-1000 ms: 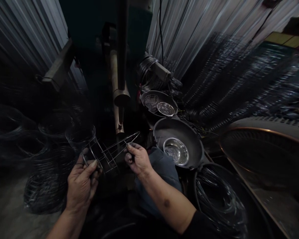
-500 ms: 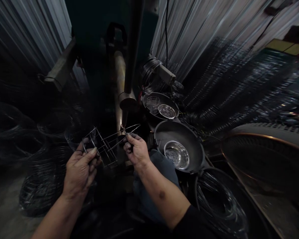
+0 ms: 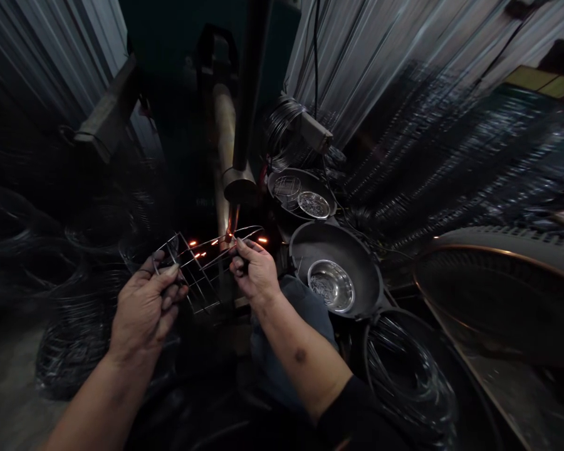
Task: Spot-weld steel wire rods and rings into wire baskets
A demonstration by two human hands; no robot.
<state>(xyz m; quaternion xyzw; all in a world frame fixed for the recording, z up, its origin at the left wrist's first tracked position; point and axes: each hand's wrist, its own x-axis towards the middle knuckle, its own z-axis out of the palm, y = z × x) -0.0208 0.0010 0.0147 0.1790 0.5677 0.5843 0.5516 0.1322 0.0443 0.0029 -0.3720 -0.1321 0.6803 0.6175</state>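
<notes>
Corrugated sheeting [image 3: 361, 56] rose behind one dark-green machine [image 3: 169, 50]; a faint marking low on it was too dim to read. To the right stood two grey-black pans [image 3: 364, 263], then a dark basin [image 3: 474, 388] with one wire coil [image 3: 418, 382]. One wire frame [image 3: 200, 285], thin, silvery and gridded, with a rounded end at right, was held in the air beneath the machine's upright rod [image 3: 244, 125], at its glowing lower tip. Two hands gripped it: the left hand [image 3: 145, 300] pinched its left end, the right hand [image 3: 256, 269] its right part. Two shiny steel bowls [image 3: 344, 288], one per pan, held short wire pieces [image 3: 324, 287], too many to count. At least five orange sparks [image 3: 262, 240] flew around the frame.
</notes>
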